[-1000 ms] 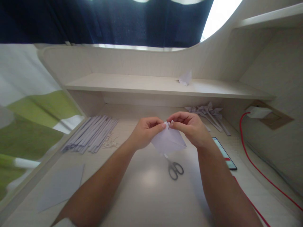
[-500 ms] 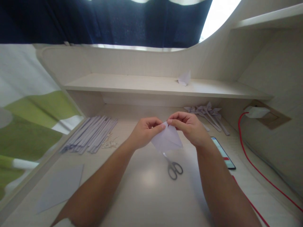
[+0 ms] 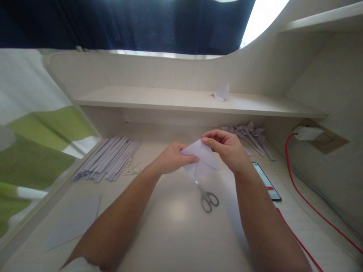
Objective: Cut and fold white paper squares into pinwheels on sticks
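Pinching a folded white paper (image 3: 200, 158) above the tabletop (image 3: 176, 230), both hands grip it: left hand (image 3: 170, 158) underneath, right hand (image 3: 227, 149) apparently at its top corner. Scissors (image 3: 207, 196) lie below.

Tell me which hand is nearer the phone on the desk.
Right. The right hand holds the folded paper just left of the phone; the left hand grips the paper's other side, farther from it.
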{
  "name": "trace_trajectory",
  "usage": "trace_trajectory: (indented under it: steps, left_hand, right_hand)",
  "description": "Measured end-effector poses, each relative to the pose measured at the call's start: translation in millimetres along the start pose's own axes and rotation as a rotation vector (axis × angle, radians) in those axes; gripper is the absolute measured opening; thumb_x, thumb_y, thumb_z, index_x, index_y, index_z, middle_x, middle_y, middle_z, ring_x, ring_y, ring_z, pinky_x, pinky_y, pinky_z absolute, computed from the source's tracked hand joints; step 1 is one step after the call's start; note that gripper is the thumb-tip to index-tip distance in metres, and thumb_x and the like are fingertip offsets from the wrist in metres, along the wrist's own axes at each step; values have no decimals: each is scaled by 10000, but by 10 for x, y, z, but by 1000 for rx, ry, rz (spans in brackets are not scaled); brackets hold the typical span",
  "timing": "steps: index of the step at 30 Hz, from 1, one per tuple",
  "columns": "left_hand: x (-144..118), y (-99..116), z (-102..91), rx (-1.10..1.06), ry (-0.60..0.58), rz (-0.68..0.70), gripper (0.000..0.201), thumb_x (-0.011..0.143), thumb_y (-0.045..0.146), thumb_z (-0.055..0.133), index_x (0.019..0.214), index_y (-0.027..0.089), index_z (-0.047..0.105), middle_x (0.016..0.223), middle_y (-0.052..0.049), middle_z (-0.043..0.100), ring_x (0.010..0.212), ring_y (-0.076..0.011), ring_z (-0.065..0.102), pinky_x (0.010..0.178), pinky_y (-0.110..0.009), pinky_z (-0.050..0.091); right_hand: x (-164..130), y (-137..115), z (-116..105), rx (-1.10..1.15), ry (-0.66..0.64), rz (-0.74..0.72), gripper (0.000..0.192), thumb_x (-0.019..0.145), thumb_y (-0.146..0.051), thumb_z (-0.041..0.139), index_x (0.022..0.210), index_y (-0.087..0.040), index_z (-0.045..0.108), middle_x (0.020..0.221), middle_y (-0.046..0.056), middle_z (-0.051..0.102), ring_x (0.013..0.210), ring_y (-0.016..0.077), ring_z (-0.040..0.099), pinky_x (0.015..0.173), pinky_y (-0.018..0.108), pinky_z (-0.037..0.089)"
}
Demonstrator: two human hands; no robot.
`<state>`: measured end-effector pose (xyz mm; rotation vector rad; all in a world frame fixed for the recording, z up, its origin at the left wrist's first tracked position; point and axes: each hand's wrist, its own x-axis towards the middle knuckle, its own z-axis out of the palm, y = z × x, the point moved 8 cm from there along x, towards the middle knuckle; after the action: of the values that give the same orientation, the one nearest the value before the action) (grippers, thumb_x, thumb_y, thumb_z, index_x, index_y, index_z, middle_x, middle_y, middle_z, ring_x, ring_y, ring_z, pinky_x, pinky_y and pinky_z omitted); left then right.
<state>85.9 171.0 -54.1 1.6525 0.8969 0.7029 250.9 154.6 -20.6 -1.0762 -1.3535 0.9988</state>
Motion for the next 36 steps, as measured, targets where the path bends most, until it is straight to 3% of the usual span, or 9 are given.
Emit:
trace_trajectory:
  steps: [6, 10, 12, 18, 27, 30, 32, 34, 36]
  left_hand:
    - [43, -26, -228, -129, 231, 21, 279, 668, 391, 882, 765, 138, 813, 728, -42, 737, 649, -167, 645, 599, -254, 479]
    - [55, -76, -334, -199, 339, 5, 331, 637, 402, 907, 815, 135, 826, 768, -56, 761, 677, -184, 666, 614, -268, 497]
    - [58, -81, -340, -224, 341, 6, 353, 628, 410, 912, 836, 136, 831, 786, -61, 770, 685, -190, 678, 621, -273, 507]
    - [42, -33, -336, -203, 338, 17, 345, 641, 413, 892, 824, 129, 821, 773, -70, 769, 695, -214, 697, 605, -287, 517]
    - [49, 68, -298, -218, 234, 91, 299, 698, 394, 885, 850, 143, 826, 856, -89, 797, 754, -206, 710, 648, -286, 545]
    - [-23, 176, -520, -162, 311, 144, 312, 698, 413, 879, 827, 135, 822, 821, -75, 778, 723, -187, 684, 626, -268, 520]
    - [-161, 273, -791, -97, 436, 192, 327, 688, 438, 879, 777, 132, 807, 777, -59, 754, 696, -181, 662, 594, -257, 490]
    - [-355, 349, -1078, -49, 550, 225, 319, 691, 431, 880, 786, 135, 806, 775, -46, 744, 705, -181, 656, 600, -255, 483]
    - [-566, 367, -1344, -56, 633, 232, 298, 708, 409, 865, 826, 141, 816, 762, -38, 738, 690, -177, 646, 599, -257, 486]
  right_hand:
    - [-13, -29, -119, 1, 42, 5, 289, 809, -435, 861, 990, -227, 777, 827, 12, 730, 728, 156, 658, 600, 254, 568]
    - [-38, -32, -77, -36, -47, 31, 326, 778, -450, 890, 983, -216, 791, 927, 48, 765, 810, 193, 702, 612, 277, 608]
    - [-38, -19, -55, -75, -68, 30, 311, 759, -426, 908, 940, -197, 798, 906, 55, 770, 795, 189, 703, 626, 279, 605]
    - [4, 11, -157, -100, 34, -5, 200, 787, -375, 882, 836, -198, 803, 774, 34, 754, 682, 164, 675, 633, 299, 587]
    - [3, -48, -178, -103, 48, -30, 170, 771, -368, 911, 818, -232, 820, 758, 32, 758, 659, 165, 667, 647, 310, 580]
    - [5, -13, -104, 12, 46, -6, 191, 803, -402, 876, 842, -229, 806, 785, 44, 768, 677, 183, 695, 672, 336, 604]
    - [16, 88, 14, 50, 32, 13, 236, 844, -453, 822, 862, -223, 779, 807, 50, 771, 688, 186, 708, 691, 346, 614]
    - [35, 270, 240, -44, -24, 36, 285, 877, -498, 763, 879, -213, 749, 812, 54, 771, 696, 182, 713, 692, 334, 611]
    - [53, 536, 637, -245, -192, 71, 316, 905, -500, 702, 895, -187, 747, 821, 69, 778, 695, 175, 715, 661, 304, 586]
